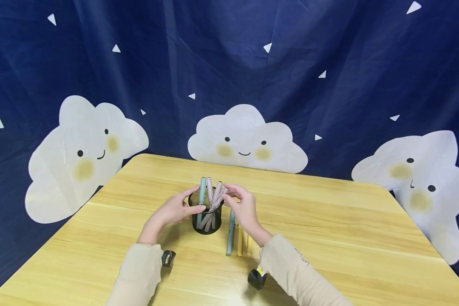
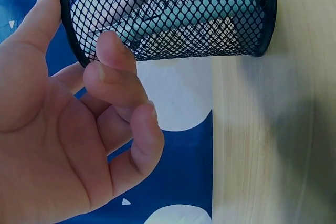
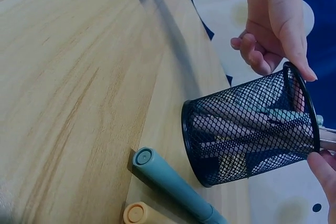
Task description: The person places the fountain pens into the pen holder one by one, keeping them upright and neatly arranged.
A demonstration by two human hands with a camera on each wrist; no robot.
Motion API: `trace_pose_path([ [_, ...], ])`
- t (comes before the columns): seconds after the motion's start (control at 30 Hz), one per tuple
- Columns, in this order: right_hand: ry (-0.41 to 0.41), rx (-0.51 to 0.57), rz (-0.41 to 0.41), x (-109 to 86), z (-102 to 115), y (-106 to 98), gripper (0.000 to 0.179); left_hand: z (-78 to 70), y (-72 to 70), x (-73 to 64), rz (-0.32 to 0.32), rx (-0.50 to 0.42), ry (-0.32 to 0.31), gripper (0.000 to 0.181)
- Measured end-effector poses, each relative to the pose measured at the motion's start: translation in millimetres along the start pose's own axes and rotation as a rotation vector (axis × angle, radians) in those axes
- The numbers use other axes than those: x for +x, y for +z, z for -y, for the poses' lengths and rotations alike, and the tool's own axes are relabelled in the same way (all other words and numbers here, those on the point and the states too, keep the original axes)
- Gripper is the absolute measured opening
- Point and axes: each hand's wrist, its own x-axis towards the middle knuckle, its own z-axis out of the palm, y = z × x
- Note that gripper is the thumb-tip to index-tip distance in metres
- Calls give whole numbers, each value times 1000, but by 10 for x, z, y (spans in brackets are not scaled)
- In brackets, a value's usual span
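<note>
A black mesh pen cup [image 1: 206,223] stands upright on the table, holding a teal pen [image 1: 202,191] and several pale lilac pens [image 1: 216,193]. My left hand [image 1: 173,210] grips the cup's rim from the left, its thumb on the near edge; in the left wrist view its other fingers bend below the mesh [image 2: 173,19]. At the right side of the rim, my right hand [image 1: 245,209] pinches a lilac pen among those leaning out of the cup. Only some fingertips of the right hand [image 3: 324,174] show in the right wrist view.
Right of the cup, a teal pen [image 1: 230,238] and two yellow pens [image 1: 239,243] lie side by side on the wooden table [image 1: 329,221], partly under the right wrist. Black wrist devices [image 1: 257,279] hang from both sleeves. A dark blue cloud-print curtain [image 1: 229,63] hangs behind.
</note>
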Motion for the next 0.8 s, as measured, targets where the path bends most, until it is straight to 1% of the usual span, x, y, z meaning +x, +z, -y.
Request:
trace_pose_path([
  [0.1, 2, 5, 1, -7, 44, -9, 29, -2, 0, 0, -2, -4, -3, 77],
  [0.23, -8, -14, 2, -36, 212, -27, 28, -1, -2, -4, 0, 3, 8, 78],
  [0.33, -10, -49, 8, -60, 325, -37, 28, 1, -3, -6, 3, 7, 10, 77],
  [0.47, -14, -70, 12, -71, 362, -48, 28, -1, -1, -6, -1, 11, 2, 75],
  [0.63, -20, -75, 14, -74, 355, -63, 25, 3, 0, -4, -1, 18, 13, 76],
  [0.8, -16, -72, 35, -93, 359, -64, 23, 9, 1, -1, 3, 11, 16, 78],
])
